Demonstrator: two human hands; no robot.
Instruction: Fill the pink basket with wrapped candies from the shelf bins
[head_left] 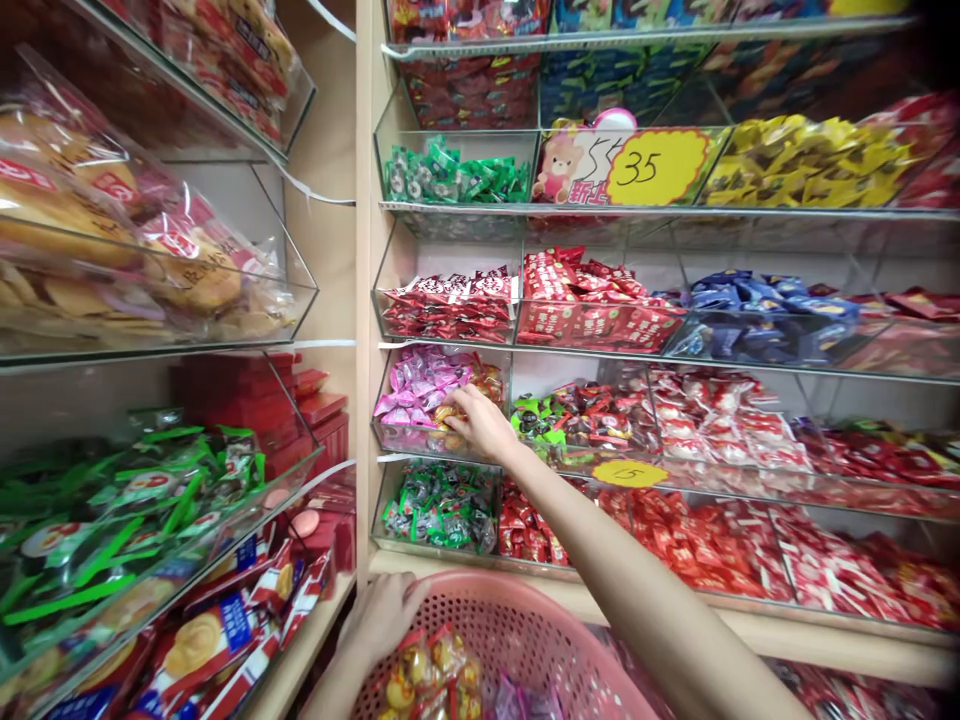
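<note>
Right-hand grip [480,420] dips, fingers curled, into a clear bin [416,440] above the pink basket [517,610]; its fingertips are lost among gold-wrapped sweets [491,382], so I cannot tell whether it has closed on any. Pink-wrapped sweets [424,380] share that bin, also above the basket. Left-hand grip [381,610] clasps the basket's left rim, some fingers out of sight. Inside the basket lie gold packets [442,675] and purple packets [525,700], cut off by the lower edge of view. Above the basket, the right forearm hides some red sweets [529,530].
</note>
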